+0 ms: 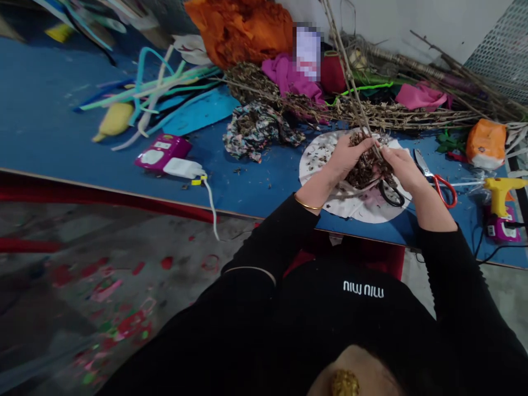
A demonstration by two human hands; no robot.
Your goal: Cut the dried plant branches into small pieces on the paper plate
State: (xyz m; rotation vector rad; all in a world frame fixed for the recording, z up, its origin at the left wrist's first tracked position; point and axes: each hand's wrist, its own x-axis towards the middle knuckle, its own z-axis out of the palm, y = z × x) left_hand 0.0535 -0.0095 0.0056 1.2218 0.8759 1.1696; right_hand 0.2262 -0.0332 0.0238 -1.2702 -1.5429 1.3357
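Note:
My left hand (344, 155) and my right hand (400, 165) meet over a heap of brown dried plant bits (361, 170). Both have closed fingers around the lower part of a long dried stem (350, 77), which rises toward the wall. Under the heap lies a round white sheet (317, 146) strewn with crumbs; whether a dish holds the heap I cannot tell. A black looped handle (391, 195) pokes out below my right hand. To the right rest scissors with red handles (447, 192).
Behind the hands lie bundled dry stems (388, 115) and a crumpled floral cloth (256, 129). A purple power strip (165, 153) with a white plug sits left on the blue table (157, 187). A yellow glue gun (501, 195) and an orange packet (487, 143) are at right.

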